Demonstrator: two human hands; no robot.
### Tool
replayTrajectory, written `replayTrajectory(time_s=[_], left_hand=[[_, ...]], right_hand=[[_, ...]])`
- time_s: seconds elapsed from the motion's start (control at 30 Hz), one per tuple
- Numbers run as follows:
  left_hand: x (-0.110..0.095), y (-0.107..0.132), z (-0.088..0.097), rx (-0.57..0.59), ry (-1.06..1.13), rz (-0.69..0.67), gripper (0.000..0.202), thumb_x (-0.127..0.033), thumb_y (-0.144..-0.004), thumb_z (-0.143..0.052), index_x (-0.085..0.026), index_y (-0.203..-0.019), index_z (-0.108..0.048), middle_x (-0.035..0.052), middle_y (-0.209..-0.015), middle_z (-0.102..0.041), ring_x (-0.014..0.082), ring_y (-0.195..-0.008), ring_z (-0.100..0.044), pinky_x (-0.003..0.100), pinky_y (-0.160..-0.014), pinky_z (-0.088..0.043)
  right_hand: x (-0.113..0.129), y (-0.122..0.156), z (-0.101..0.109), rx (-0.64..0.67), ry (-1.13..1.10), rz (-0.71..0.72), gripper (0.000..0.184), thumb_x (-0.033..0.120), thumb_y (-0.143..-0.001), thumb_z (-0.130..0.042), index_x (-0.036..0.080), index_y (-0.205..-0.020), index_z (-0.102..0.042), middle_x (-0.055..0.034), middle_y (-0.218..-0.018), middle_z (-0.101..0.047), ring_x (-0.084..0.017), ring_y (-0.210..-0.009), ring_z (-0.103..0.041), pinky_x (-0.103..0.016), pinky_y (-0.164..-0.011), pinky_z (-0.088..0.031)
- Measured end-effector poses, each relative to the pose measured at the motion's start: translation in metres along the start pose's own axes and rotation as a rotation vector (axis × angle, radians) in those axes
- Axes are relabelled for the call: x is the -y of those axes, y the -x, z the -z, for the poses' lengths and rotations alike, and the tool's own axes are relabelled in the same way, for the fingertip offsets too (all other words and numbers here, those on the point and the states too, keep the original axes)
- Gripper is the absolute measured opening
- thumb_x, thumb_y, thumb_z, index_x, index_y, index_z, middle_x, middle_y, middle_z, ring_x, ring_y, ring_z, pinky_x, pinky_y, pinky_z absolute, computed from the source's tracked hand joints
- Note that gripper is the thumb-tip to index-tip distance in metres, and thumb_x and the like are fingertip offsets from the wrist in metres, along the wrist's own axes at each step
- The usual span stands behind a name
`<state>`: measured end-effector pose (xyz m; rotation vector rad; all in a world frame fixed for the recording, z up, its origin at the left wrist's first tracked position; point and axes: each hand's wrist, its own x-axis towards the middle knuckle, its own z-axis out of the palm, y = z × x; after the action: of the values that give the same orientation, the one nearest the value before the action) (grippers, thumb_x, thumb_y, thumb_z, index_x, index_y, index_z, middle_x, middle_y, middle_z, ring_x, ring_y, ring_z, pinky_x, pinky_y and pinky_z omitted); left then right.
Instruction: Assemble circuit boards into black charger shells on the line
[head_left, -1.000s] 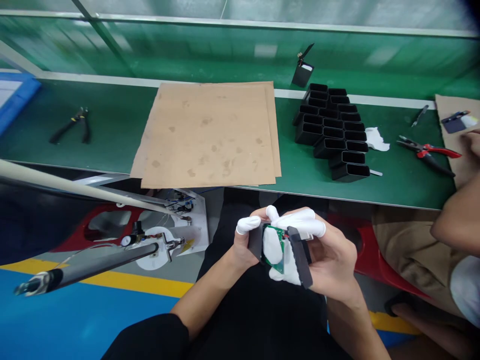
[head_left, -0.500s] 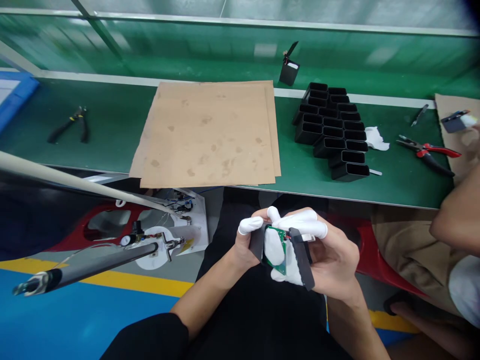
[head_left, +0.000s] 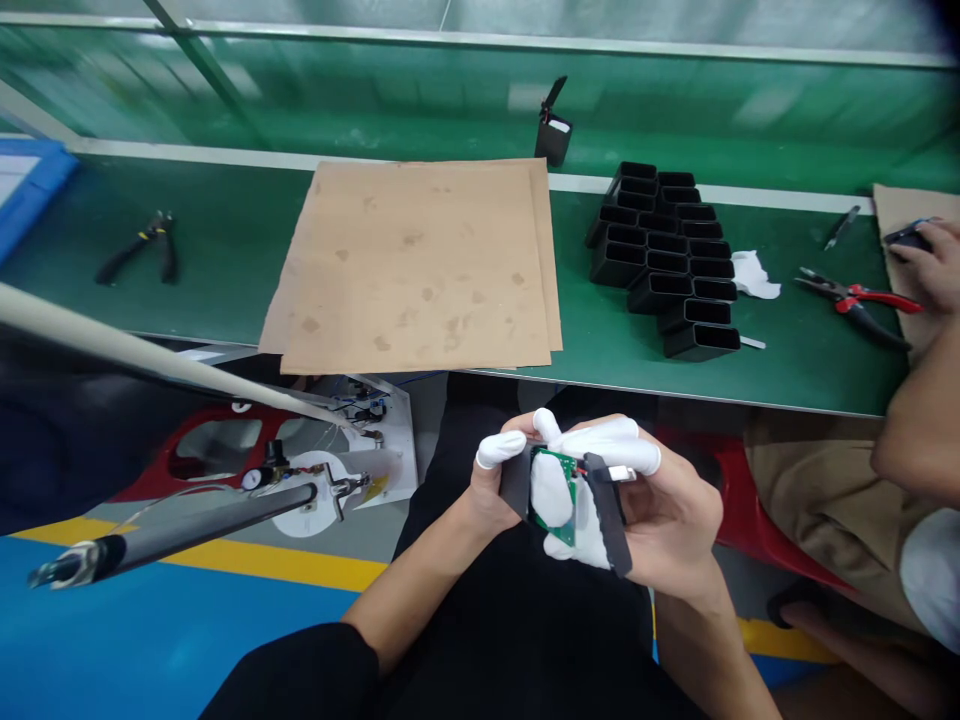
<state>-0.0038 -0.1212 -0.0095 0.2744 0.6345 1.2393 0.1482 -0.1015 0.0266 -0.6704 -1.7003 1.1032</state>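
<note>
Both my hands are over my lap, below the bench edge, with white finger cots on the fingertips. My left hand (head_left: 491, 480) grips a black plastic housing (head_left: 516, 487) that holds a small green circuit board (head_left: 564, 480). My right hand (head_left: 660, 515) is closed round the same assembly from the right, with a flat black cover piece (head_left: 611, 515) under its thumb. A thin red wire shows at the board's top edge. Fingers hide most of the board.
On the green bench (head_left: 225, 250) lie brown cardboard sheets (head_left: 420, 265), a block of several black housings (head_left: 664, 260), a white cloth (head_left: 754, 275), black pliers (head_left: 142, 245) and red-handled cutters (head_left: 862, 305). Another person's hand (head_left: 930, 270) works at the right. A metal bar (head_left: 172, 535) crosses lower left.
My hands have hardly shifted on the assembly. The small black open part on the far belt has moved left. The other person's hand has come down onto the cardboard at right.
</note>
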Motion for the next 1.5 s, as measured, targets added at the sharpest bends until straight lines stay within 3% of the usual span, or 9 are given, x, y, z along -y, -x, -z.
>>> replayTrajectory(time_s=[0.63, 1.17, 1.5], left_hand=[[0.003, -0.001, 0.003, 0.038, 0.03, -0.031, 0.052, -0.068, -0.068, -0.079, -0.018, -0.073, -0.066, 0.0012, -0.065, -0.06, 0.0162, -0.06, -0.052, 0.029, -0.065, -0.042], [0.002, -0.001, 0.001, 0.079, 0.088, -0.016, 0.052, -0.065, -0.071, -0.084, -0.017, -0.076, -0.066, -0.0012, -0.061, -0.058, 0.011, -0.053, -0.048, 0.024, -0.056, -0.04], [0.02, 0.005, 0.012, -0.008, 0.149, 0.065, 0.059, -0.072, -0.07, -0.081, -0.018, -0.092, -0.07, -0.0023, -0.057, -0.056, 0.0136, -0.048, -0.05, 0.027, -0.051, -0.041]], right_hand=[[-0.003, 0.004, -0.002, -0.023, -0.008, -0.005, 0.07, 0.021, -0.066, -0.102, 0.027, -0.129, -0.072, -0.0084, -0.107, -0.076, -0.031, -0.098, -0.072, -0.045, -0.077, -0.063], [0.0, -0.001, -0.001, 0.074, 0.045, -0.052, 0.064, 0.016, -0.071, -0.097, 0.026, -0.129, -0.07, -0.0082, -0.116, -0.069, -0.028, -0.102, -0.066, -0.042, -0.083, -0.058], [-0.003, -0.004, 0.001, 0.099, 0.045, -0.071, 0.072, 0.032, -0.062, -0.105, 0.028, -0.125, -0.07, -0.0065, -0.115, -0.069, -0.029, -0.102, -0.065, -0.044, -0.087, -0.057]])
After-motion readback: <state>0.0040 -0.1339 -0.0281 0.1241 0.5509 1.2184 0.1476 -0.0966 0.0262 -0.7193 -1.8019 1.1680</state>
